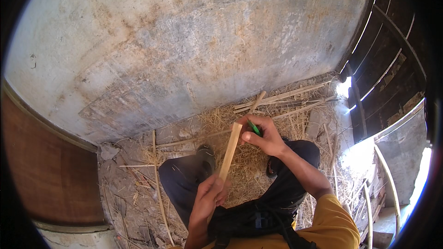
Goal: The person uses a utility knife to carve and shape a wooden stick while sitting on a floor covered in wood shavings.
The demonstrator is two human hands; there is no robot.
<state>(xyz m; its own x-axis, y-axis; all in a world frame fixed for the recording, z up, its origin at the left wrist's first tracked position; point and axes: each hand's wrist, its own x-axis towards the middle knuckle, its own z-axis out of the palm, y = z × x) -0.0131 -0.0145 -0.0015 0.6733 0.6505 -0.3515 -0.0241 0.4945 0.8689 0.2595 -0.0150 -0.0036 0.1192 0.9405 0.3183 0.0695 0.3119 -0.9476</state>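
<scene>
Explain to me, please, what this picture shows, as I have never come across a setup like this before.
There is no machine at work here: these are a person's own two bare hands. The single picture comes from a wide camera worn on the head and looking down, so straight edges bend near the dark rim. The left hand holds the lower part of a wooden strip. The right hand, by its upper end, holds a green object, mostly hidden by the fingers. Below, straw and sticks lie on the ground, in front of a stained wall.
</scene>
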